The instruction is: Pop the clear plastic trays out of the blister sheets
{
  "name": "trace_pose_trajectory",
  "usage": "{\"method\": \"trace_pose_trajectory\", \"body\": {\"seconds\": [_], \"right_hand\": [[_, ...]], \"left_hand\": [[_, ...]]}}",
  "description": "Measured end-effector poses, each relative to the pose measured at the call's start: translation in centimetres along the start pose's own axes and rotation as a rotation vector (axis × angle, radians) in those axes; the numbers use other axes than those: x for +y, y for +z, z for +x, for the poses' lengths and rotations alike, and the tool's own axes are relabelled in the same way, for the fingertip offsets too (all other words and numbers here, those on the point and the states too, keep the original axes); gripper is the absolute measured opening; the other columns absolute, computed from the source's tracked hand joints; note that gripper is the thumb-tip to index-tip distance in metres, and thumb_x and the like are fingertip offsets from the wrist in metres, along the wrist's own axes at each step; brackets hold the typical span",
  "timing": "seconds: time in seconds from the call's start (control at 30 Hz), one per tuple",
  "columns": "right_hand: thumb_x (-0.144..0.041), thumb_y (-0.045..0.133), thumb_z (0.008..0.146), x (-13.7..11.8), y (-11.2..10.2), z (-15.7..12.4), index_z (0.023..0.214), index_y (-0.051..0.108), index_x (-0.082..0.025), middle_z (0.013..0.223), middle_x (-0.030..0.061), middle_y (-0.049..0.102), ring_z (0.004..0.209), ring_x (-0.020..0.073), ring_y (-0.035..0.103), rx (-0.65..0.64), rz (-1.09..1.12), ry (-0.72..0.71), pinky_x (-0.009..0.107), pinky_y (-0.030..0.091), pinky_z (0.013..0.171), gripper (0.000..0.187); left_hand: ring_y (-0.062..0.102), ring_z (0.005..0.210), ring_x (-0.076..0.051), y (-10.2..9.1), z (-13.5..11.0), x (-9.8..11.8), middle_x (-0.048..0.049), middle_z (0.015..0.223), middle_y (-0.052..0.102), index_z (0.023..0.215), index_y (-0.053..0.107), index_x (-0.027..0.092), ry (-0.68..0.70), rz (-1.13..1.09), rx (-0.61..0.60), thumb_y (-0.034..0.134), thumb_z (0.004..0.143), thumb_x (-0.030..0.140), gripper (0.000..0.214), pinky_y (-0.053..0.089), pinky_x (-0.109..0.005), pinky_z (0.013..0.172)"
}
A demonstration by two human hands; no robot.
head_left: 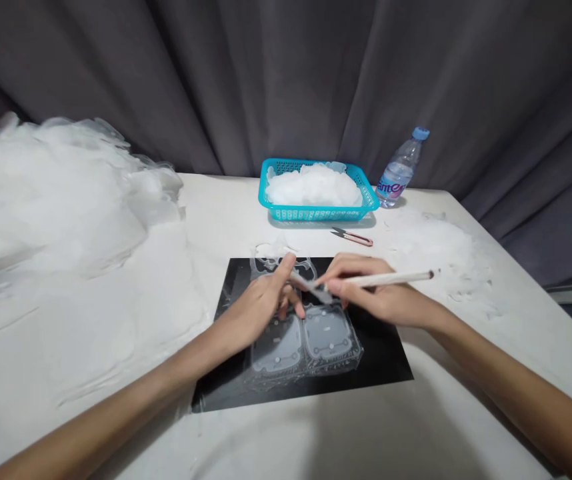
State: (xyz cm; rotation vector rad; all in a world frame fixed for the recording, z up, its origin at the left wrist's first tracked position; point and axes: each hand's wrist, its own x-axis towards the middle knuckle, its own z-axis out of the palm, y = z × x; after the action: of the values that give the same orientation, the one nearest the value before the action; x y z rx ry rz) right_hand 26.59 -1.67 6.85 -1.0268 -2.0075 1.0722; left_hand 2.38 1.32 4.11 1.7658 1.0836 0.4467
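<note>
My right hand (366,287) is closed around a slim white pen-like stick (396,277) with a dark end pointing right; its working tip is hidden by my fingers. My left hand (271,293) is closed, thumb raised, at the left end of a thin translucent plastic strip (311,287). The strip, slightly blurred, reaches across to my right fingertips. Below both hands, a clear plastic sheet with two rounded-square panels (330,333) lies on a black mat (381,360). A fingertip of my left hand rests at the panels' upper edge. Cut-out clear film lies behind my left hand.
A blue basket (323,212) full of translucent pieces (313,185) stands at the back, beside a water bottle (399,170). Small pink-handled thread snips (353,237) lie in front of it. A large heap of translucent plastic (56,193) covers the left; scraps (441,253) lie right.
</note>
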Motion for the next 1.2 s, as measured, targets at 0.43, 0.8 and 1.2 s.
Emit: {"method": "trace_pose_trajectory", "body": {"seconds": [0.43,0.8,1.2], "right_hand": [[-0.028,0.041,0.111,0.9,-0.2,3.1,0.098,0.067,-0.018,0.104,0.0078,0.065,0.101,0.0208,0.06,-0.027,-0.284,-0.034,0.038,0.046,0.098,0.031],[-0.031,0.075,0.085,3.3,1.6,5.4,0.08,0.075,-0.012,0.067,-0.0027,0.061,0.064,0.0109,0.048,-0.173,0.175,0.257,0.026,0.035,0.064,0.02],[-0.052,0.083,0.078,3.0,1.8,5.2,0.077,0.07,-0.013,0.069,-0.0021,0.057,0.067,0.0117,0.044,-0.198,0.308,0.313,0.026,0.033,0.064,0.041]], "left_hand": [[0.05,0.062,-0.013,-0.9,0.2,-1.0,0.0018,0.073,0.061,0.092,0.062,0.019,0.018,-0.131,-0.108,0.067,0.094,0.055,0.036,0.035,-0.025,0.057],[0.05,0.066,-0.016,-0.3,-0.4,-1.1,0.0016,0.072,0.063,0.096,0.064,0.02,0.017,0.067,0.061,0.076,0.085,0.047,0.031,0.036,-0.027,0.061],[0.047,0.063,-0.013,0.4,-1.0,-1.1,0.0055,0.07,0.053,0.084,0.059,0.019,0.18,0.195,0.143,0.068,0.094,0.031,0.018,0.035,-0.026,0.061]]}}
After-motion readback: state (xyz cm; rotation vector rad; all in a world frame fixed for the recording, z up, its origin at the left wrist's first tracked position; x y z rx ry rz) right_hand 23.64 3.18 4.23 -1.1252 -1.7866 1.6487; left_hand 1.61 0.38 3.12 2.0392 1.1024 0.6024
